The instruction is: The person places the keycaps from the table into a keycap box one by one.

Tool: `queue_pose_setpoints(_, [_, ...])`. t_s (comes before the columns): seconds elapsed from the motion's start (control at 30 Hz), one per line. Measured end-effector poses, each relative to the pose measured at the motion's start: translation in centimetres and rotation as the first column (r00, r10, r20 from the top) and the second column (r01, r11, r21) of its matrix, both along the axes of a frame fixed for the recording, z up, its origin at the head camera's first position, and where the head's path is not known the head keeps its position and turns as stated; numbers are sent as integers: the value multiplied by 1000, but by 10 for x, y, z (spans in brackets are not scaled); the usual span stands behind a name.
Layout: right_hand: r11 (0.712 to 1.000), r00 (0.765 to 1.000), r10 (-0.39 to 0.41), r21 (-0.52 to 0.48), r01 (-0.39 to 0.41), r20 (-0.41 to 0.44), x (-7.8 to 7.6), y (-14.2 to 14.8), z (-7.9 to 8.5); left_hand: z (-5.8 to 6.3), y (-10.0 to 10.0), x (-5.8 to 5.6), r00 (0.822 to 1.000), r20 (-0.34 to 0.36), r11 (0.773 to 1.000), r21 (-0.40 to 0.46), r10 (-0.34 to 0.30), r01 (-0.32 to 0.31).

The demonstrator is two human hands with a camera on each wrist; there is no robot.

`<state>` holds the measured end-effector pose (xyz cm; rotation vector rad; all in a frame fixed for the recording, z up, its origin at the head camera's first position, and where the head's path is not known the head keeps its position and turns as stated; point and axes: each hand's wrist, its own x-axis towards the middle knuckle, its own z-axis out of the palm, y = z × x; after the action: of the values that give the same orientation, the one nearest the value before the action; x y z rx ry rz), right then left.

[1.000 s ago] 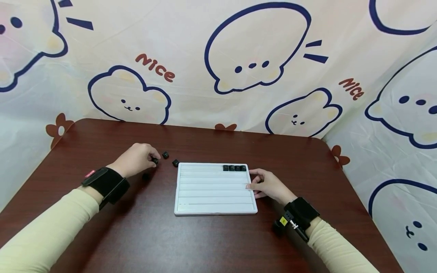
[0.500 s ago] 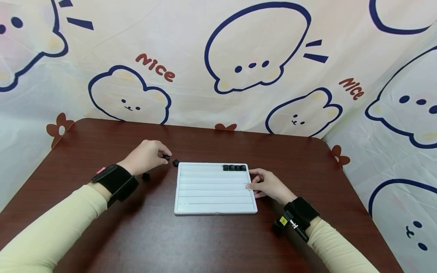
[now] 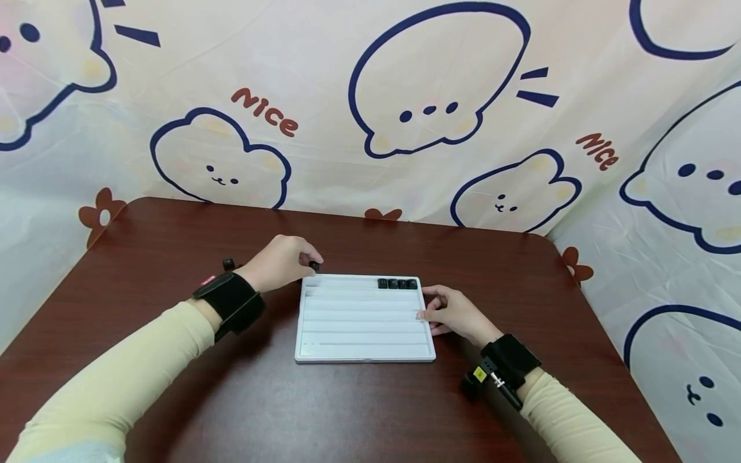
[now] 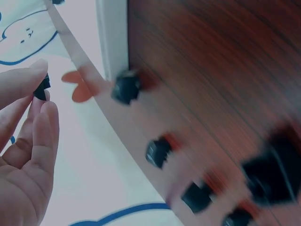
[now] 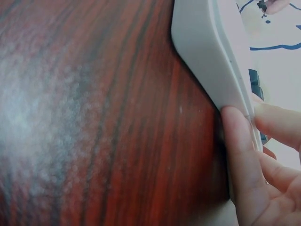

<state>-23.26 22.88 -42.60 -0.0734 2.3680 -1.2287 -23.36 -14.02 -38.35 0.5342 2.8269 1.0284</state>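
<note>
My left hand pinches a small black keycap between thumb and fingertips, over the far left corner of a white ridged tray. On the right side, my right hand grips the tray's edge, its thumb against the side wall and fingers at the rim. A short row of black keycaps sits in the tray's far right corner. Several loose keycaps lie on the table left of the tray, most of them hidden behind my left hand and wrist in the head view.
One loose keycap shows just behind my left wrist strap. The dark brown table reaches back to a printed white curtain. Another curtain side hangs along the right.
My left hand has moved right with the keycap, from among the loose keycaps to the tray's far left corner. A loose keycap has come into view behind its wrist. My right hand stays put.
</note>
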Motion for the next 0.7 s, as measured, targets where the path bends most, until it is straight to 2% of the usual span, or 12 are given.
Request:
queue_pose_setpoints(0.43, [1000,1000,11,-4,-11,-3,-2,-2,-1,-4,38,-9,998,28,997,39,-64,63])
queue_pose_setpoints(0.7, [1000,1000,8,-4,-8,-3,-1,-1,0,-8,53,-14,996,34,996,48,-83,81])
